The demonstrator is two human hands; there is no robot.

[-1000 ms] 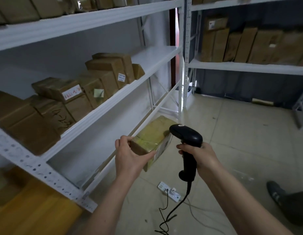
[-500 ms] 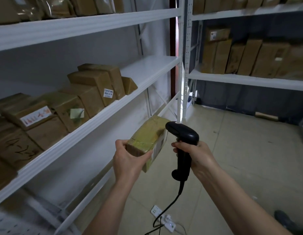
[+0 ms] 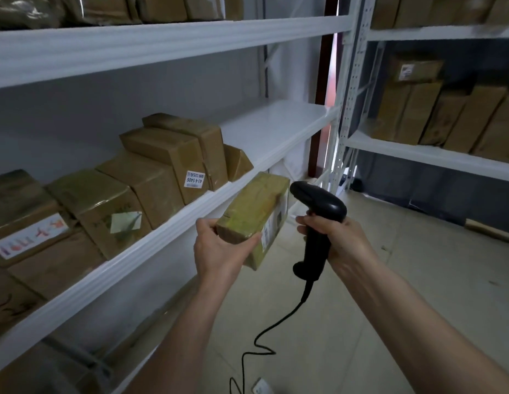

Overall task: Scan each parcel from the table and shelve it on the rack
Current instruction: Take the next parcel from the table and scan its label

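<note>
Clasping the parcel (image 3: pixel 254 214) in its grip, the left hand (image 3: pixel 219 248) faces the right hand (image 3: pixel 340 240) clenching the scanner (image 3: pixel 315 220).

This is a parcel storeroom or small warehouse. White metal racks (image 3: pixel 168 231) with perforated uprights (image 3: pixel 351 89) fill the left and upper right of the frame, their shelves lined with taped brown cardboard parcels (image 3: pixel 162 172), several bearing printed labels (image 3: pixel 194 179). More boxes (image 3: pixel 458 118) stand in rows at the upper right. A black corded barcode scanner (image 3: pixel 315 223) at centre and the bare tiled floor (image 3: pixel 418 280) at lower right fit a sorting space.
</note>
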